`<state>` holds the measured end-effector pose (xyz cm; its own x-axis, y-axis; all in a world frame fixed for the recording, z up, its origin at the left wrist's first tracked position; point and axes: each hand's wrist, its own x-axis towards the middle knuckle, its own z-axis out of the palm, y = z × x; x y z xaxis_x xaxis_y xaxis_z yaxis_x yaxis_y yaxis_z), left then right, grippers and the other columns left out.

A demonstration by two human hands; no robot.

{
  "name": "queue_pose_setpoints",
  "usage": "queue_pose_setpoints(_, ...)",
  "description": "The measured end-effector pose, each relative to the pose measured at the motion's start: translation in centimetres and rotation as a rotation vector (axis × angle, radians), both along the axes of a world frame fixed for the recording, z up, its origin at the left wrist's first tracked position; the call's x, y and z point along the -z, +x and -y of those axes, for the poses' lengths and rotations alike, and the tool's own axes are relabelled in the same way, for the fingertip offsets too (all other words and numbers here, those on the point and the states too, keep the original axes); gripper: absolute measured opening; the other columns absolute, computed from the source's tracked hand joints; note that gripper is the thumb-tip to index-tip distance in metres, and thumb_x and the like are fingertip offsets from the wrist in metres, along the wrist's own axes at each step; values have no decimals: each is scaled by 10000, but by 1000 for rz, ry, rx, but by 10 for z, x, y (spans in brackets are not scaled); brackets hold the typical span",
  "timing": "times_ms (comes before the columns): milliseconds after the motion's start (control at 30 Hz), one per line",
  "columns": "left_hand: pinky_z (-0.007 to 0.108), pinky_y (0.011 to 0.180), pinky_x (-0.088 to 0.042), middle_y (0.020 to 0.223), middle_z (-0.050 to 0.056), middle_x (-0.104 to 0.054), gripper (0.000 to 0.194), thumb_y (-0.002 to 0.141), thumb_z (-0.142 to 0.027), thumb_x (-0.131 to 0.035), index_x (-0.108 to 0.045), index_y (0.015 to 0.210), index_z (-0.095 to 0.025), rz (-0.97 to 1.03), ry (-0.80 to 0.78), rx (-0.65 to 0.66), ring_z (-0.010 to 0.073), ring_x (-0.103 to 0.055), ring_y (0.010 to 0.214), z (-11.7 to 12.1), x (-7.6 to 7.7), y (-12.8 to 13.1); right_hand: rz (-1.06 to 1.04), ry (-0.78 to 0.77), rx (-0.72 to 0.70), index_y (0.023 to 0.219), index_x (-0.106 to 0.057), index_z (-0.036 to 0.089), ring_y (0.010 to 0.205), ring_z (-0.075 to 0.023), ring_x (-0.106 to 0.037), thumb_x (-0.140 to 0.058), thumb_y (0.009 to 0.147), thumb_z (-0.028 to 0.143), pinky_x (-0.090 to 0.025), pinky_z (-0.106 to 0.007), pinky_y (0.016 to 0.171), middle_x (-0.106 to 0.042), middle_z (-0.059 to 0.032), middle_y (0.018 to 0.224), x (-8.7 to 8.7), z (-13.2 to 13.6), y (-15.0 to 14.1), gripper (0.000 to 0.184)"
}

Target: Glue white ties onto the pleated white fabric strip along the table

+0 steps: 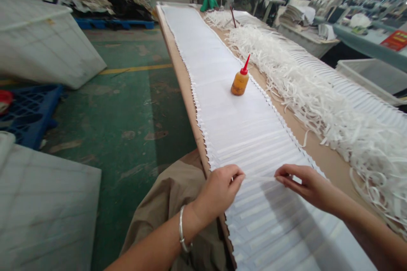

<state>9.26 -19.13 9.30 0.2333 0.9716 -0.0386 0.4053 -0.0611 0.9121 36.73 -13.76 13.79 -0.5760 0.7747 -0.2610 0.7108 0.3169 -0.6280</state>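
Head view. One white strip [260, 177] — running between the two hands, over the sheet [206, 63]. Left hand [224, 186], bangle [182, 228] at the wrist: thumb and fingertips pinched together on one end. Right hand [302, 181]: thumb and fingertips pinched on the other end. Sheet: white, long, on the brown table [337, 161]; pale bands [263, 140] lie crosswise on it near the hands. Bottle [240, 84]: amber, red-tipped, upright on the sheet, beyond the hands. Heap [321, 97] of loose white strips — along the sheet's right.
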Motion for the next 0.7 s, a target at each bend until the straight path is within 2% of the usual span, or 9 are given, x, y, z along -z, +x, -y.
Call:
queue_pose_setpoints(133, 244, 645, -405, 752, 10, -651, 210, 953, -269, -518, -632, 801, -179, 36, -50, -117, 142, -577, 698, 1, 9, -29, -28, -28, 110, 853, -678, 212, 729, -166, -596, -562, 945, 549, -485, -263, 663, -688, -34, 789, 7, -21, 15, 368)
queue_pose_setpoints(233, 234, 611, -393, 715, 2, -626, 216, 933, -313, -543, -622, 785, -177, 60, -89, -162, 136, -550, 657, -2, 11, -41, -41, -57, 174, 813, -665, 208, 703, -166, -578, -587, 905, 621, -472, -267, 643, -652, -30, 730, 15, -35, 24, 430)
queue_pose_setpoints(300, 231, 599, -395, 702, 0, -617, 212, 915, -327, -560, -626, 782, -175, 80, -111, -184, 135, -543, 641, -6, 12, -47, -51, -92, 255, 750, -631, 203, 618, -149, -543, -600, 872, 675, -443, -264, 589, -602, -14, 640, 21, -45, 31, 489)
queue_pose_setpoints(400, 225, 581, -390, 670, -10, -601, 198, 901, -318, -554, -642, 800, -172, 97, -127, -214, 128, -533, 610, -15, 17, -52, -83, -149, 366, 674, -579, 199, 518, -117, -463, -641, 838, 692, -388, -259, 523, -530, 12, 553, 30, -62, 42, 523)
queue_pose_setpoints(567, 216, 513, -354, 582, -32, -558, 204, 867, -338, -589, -600, 744, -174, 99, -199, -380, 108, -490, 510, -32, 26, -52, -245, -241, 466, 748, -646, 180, 565, -110, -487, -719, 834, 601, -398, -260, 545, -596, -15, 643, 41, -97, 56, 436)
queue_pose_setpoints(700, 216, 486, -354, 585, -24, -597, 196, 875, -324, -572, -601, 754, -172, 163, -278, -398, 98, -487, 452, -45, 31, -47, -351, -194, 668, 701, -619, 177, 541, -93, -471, -846, 700, 579, -330, -238, 469, -580, -8, 616, 49, -123, 58, 462)
